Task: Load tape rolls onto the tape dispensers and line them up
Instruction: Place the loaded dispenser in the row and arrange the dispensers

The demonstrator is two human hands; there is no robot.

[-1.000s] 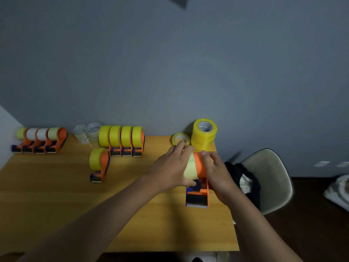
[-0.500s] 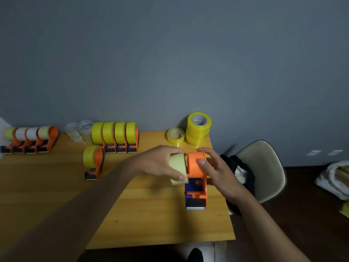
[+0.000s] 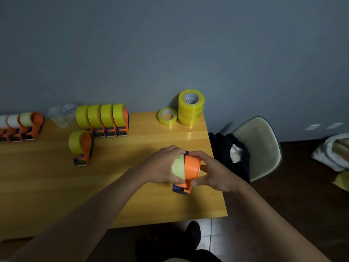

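Observation:
Near the table's right edge stands an orange tape dispenser (image 3: 191, 168) with a blue base. My left hand (image 3: 163, 167) grips a pale yellow tape roll (image 3: 178, 167) pressed against the dispenser's left side. My right hand (image 3: 211, 172) grips the dispenser from the right, fingers over its top. A loaded dispenser (image 3: 81, 145) stands alone at middle left. Behind it several loaded yellow dispensers (image 3: 103, 119) stand in a row. Another row of loaded dispensers (image 3: 20, 125) sits at the far left.
A loose yellow roll (image 3: 167, 116) and a stack of yellow rolls (image 3: 190, 106) sit at the wooden table's (image 3: 132, 140) back right corner. Clear rolls (image 3: 62, 115) lie by the wall. A chair (image 3: 258, 146) with dark cloth stands right of the table.
The roll, half a second ago held just left of the dispenser, is now pressed against its side. My right hand has closed round the dispenser. The camera view has shifted.

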